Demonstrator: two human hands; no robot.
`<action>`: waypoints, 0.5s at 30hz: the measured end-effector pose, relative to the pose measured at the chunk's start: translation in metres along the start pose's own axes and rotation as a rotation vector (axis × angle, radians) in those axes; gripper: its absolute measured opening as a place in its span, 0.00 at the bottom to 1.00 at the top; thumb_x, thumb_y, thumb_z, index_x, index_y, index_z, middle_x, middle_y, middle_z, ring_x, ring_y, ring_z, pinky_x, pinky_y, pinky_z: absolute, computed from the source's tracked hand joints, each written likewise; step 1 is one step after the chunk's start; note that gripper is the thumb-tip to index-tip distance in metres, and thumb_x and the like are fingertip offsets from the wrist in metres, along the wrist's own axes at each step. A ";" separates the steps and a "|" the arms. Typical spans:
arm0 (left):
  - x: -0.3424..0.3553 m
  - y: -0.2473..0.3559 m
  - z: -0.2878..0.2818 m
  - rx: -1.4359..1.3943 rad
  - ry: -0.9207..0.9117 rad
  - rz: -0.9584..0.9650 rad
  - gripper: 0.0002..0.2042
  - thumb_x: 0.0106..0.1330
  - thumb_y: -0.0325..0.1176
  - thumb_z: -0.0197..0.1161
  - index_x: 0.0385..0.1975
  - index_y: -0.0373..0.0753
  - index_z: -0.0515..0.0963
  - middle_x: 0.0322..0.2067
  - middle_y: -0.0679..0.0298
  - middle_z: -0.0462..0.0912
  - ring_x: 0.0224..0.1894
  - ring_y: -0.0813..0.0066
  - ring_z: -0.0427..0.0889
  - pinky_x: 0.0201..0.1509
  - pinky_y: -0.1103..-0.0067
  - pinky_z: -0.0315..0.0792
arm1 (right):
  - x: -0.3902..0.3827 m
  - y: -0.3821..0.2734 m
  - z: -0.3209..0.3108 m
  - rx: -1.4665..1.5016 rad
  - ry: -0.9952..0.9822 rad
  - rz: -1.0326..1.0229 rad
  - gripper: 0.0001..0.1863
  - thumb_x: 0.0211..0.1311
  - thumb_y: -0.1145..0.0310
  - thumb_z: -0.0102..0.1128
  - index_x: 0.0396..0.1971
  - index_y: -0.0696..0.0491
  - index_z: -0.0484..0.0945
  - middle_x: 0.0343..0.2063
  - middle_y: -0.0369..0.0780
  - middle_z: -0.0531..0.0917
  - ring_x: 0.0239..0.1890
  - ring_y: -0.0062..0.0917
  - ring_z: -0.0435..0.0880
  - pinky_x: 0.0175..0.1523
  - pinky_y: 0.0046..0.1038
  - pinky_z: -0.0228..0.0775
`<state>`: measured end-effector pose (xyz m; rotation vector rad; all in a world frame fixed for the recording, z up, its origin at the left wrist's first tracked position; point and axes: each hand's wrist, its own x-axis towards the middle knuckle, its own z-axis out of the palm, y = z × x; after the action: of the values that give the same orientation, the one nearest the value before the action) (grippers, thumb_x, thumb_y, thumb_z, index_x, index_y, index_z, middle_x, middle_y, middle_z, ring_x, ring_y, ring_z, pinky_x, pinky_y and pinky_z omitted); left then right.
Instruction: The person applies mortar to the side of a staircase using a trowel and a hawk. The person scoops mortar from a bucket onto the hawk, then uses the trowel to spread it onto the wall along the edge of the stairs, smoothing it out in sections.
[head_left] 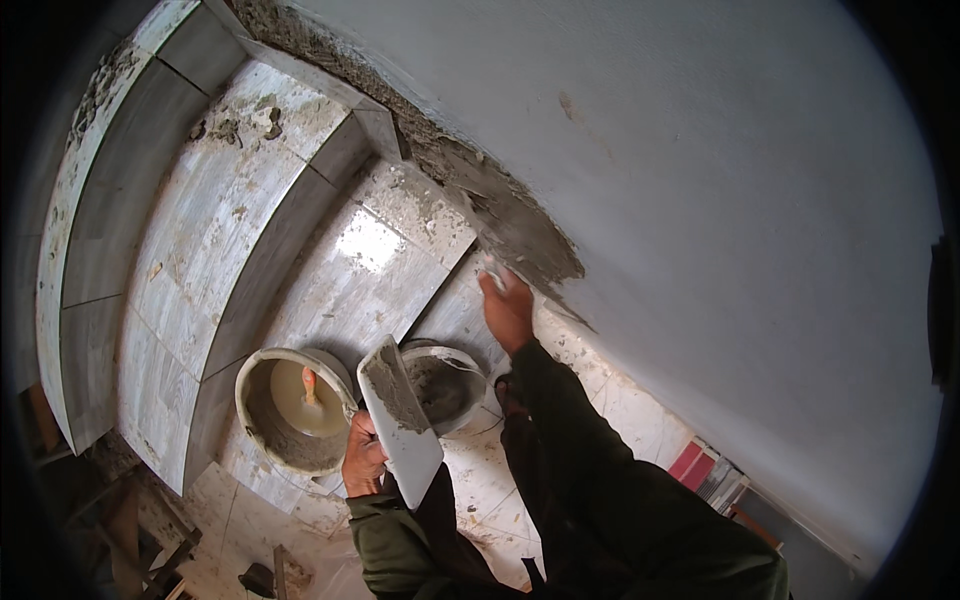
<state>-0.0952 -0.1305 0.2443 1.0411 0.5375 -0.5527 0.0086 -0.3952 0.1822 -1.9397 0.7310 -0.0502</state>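
My left hand grips a white rectangular plastering float, tilted, with wet grey mortar along its upper part. At the foot of the wall, my right hand is closed round the pale handle of a trowel; its blade is hard to make out against the mortar. Fresh grey mortar is spread along the wall's lower edge there. Behind the float stands a bucket of grey mortar, partly hidden. To its left, a mortar-crusted bucket holds cloudy water and a brush with an orange handle.
Grey wood-look tiled steps rise to the far left, strewn with mortar crumbs. A smooth pale wall fills the right side. Wooden pieces lie at lower left. A red and white box sits by the wall at lower right.
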 end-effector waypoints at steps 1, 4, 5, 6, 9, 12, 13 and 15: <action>0.001 0.001 0.001 -0.011 -0.009 -0.011 0.19 0.41 0.33 0.73 0.29 0.39 0.69 0.28 0.66 0.77 0.31 0.77 0.76 0.38 0.78 0.71 | -0.005 0.008 -0.013 -0.042 0.006 -0.027 0.19 0.59 0.63 0.55 0.48 0.57 0.75 0.37 0.51 0.80 0.43 0.37 0.79 0.49 0.31 0.67; 0.002 0.003 0.003 -0.043 -0.008 -0.004 0.20 0.41 0.33 0.73 0.30 0.39 0.69 0.28 0.67 0.77 0.30 0.78 0.75 0.36 0.79 0.72 | -0.028 0.024 -0.044 -0.114 0.023 -0.027 0.20 0.60 0.64 0.55 0.50 0.58 0.74 0.43 0.50 0.80 0.49 0.34 0.78 0.54 0.28 0.65; 0.003 0.003 0.004 -0.060 0.005 0.013 0.20 0.41 0.33 0.73 0.30 0.39 0.69 0.28 0.67 0.76 0.30 0.78 0.75 0.35 0.79 0.72 | -0.035 0.027 -0.049 -0.141 0.034 0.002 0.19 0.61 0.64 0.54 0.49 0.58 0.74 0.44 0.49 0.80 0.49 0.34 0.78 0.54 0.28 0.65; 0.002 0.004 0.001 -0.062 0.008 0.016 0.20 0.41 0.33 0.73 0.30 0.39 0.69 0.28 0.67 0.76 0.30 0.78 0.75 0.35 0.79 0.72 | -0.042 0.021 -0.050 -0.140 0.030 -0.001 0.19 0.61 0.64 0.54 0.49 0.58 0.74 0.44 0.49 0.80 0.49 0.34 0.78 0.54 0.28 0.65; 0.001 0.003 -0.007 -0.040 0.010 -0.011 0.21 0.41 0.33 0.73 0.31 0.40 0.68 0.28 0.67 0.76 0.30 0.78 0.75 0.36 0.79 0.71 | -0.051 -0.004 -0.051 -0.068 -0.031 0.076 0.19 0.61 0.64 0.54 0.48 0.59 0.75 0.43 0.48 0.80 0.50 0.33 0.78 0.54 0.28 0.65; 0.006 -0.001 -0.004 -0.042 -0.012 -0.007 0.21 0.41 0.33 0.74 0.32 0.41 0.67 0.29 0.68 0.75 0.31 0.79 0.75 0.36 0.79 0.71 | -0.030 -0.022 -0.022 -0.138 -0.036 -0.185 0.18 0.61 0.64 0.54 0.48 0.59 0.75 0.39 0.46 0.82 0.45 0.30 0.80 0.51 0.27 0.67; 0.006 -0.001 -0.002 -0.045 -0.013 -0.007 0.22 0.41 0.33 0.74 0.32 0.41 0.67 0.29 0.68 0.75 0.31 0.79 0.74 0.37 0.79 0.71 | -0.019 -0.033 -0.013 -0.120 -0.054 -0.152 0.18 0.60 0.63 0.55 0.46 0.58 0.75 0.39 0.48 0.81 0.44 0.34 0.79 0.50 0.30 0.67; 0.007 -0.002 -0.002 -0.043 -0.014 -0.009 0.22 0.41 0.33 0.74 0.32 0.41 0.67 0.30 0.68 0.75 0.31 0.79 0.74 0.37 0.79 0.71 | -0.001 -0.040 -0.010 -0.099 -0.070 -0.115 0.17 0.59 0.63 0.55 0.45 0.57 0.76 0.39 0.50 0.80 0.44 0.38 0.79 0.49 0.32 0.68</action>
<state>-0.0913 -0.1309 0.2380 0.9939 0.5404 -0.5538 0.0231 -0.3905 0.2203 -2.0663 0.5854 -0.0170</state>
